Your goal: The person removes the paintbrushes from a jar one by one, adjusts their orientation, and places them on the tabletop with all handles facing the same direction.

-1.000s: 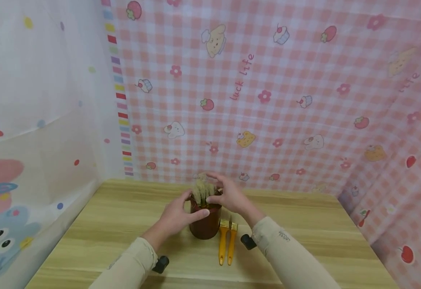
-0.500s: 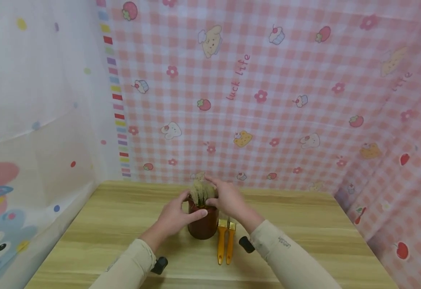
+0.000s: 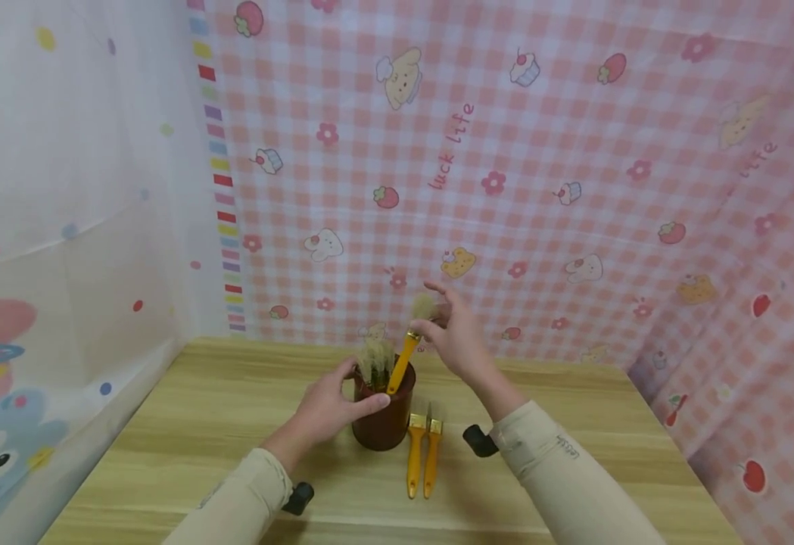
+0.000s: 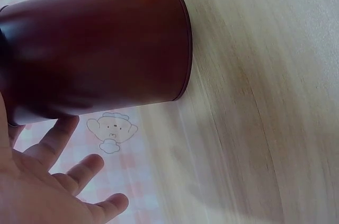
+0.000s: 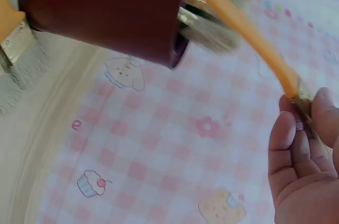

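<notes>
1. Right grip (image 3: 461,341): thumb and fingers pinching the yellow-handled brush (image 3: 405,363) near its metal band, bristles up, handle slanting down to my left.
2. Handle end is at the mouth of the brown cup (image 3: 381,425); can't tell if it's inside or just in front.
3. Left grip (image 3: 328,405): holding the cup near its rim, thumb across the near side, a finger round the far left. In my left wrist view the lower fingers are spread off the wall.
4. Cup upright on the wooden surface (image 3: 233,424), several brushes (image 3: 375,362) standing inside, bristles up, bunched left of the handle I've got.
5. Wide brush (image 3: 413,463) and narrower brush (image 3: 432,463) lying side by side just right of the cup, bristles pointing away from me, handles toward me.
6. Pink checked cloth (image 3: 526,219) behind; white dotted cloth (image 3: 97,182) on the left.
</notes>
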`<action>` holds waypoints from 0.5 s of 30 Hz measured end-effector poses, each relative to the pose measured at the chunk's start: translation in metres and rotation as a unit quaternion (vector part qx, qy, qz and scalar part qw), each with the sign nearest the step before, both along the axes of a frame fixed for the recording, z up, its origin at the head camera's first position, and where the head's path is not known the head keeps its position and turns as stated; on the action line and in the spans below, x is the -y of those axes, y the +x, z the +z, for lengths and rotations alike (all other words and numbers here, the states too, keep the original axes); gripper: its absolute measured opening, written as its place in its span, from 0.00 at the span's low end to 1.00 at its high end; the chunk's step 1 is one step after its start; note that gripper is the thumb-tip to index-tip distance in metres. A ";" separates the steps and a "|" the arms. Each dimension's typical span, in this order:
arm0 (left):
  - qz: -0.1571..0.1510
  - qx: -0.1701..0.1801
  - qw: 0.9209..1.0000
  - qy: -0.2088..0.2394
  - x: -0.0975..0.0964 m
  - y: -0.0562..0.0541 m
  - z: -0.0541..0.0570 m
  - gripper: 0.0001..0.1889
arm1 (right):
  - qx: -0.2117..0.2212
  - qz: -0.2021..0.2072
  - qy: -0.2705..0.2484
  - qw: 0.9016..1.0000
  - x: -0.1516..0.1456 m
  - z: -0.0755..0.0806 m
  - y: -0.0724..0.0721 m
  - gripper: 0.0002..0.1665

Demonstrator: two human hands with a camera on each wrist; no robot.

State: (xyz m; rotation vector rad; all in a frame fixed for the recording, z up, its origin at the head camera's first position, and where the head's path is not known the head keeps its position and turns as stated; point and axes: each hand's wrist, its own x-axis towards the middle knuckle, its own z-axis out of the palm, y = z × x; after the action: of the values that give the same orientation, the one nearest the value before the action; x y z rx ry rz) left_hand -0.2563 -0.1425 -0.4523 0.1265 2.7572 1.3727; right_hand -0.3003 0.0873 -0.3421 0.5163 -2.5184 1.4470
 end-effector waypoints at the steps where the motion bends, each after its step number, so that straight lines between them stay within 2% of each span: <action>1: 0.002 0.002 1.000 0.001 0.000 -0.001 0.000 0.60 | -0.001 -0.003 -0.019 1.000 -0.003 0.002 -0.001 0.38; 4: 0.003 0.001 1.000 0.000 -0.001 -0.002 -0.001 0.59 | 0.009 -0.010 -0.070 0.997 -0.015 0.008 -0.004 0.33; 8: 0.001 0.002 1.000 -0.002 -0.001 -0.003 -0.003 0.58 | 0.040 -0.018 -0.124 0.991 -0.034 0.014 -0.009 0.33; 15: 0.003 0.003 1.000 0.000 0.000 -0.002 -0.003 0.59 | 0.124 -0.015 -0.204 0.971 -0.066 0.016 -0.013 0.35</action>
State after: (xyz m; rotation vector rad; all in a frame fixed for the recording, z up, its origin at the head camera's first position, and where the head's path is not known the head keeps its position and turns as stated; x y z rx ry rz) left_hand -0.2587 -0.1421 -0.4557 0.1146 2.7548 1.3728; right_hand -0.3136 0.1528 -0.3258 0.2335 -2.2812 2.0578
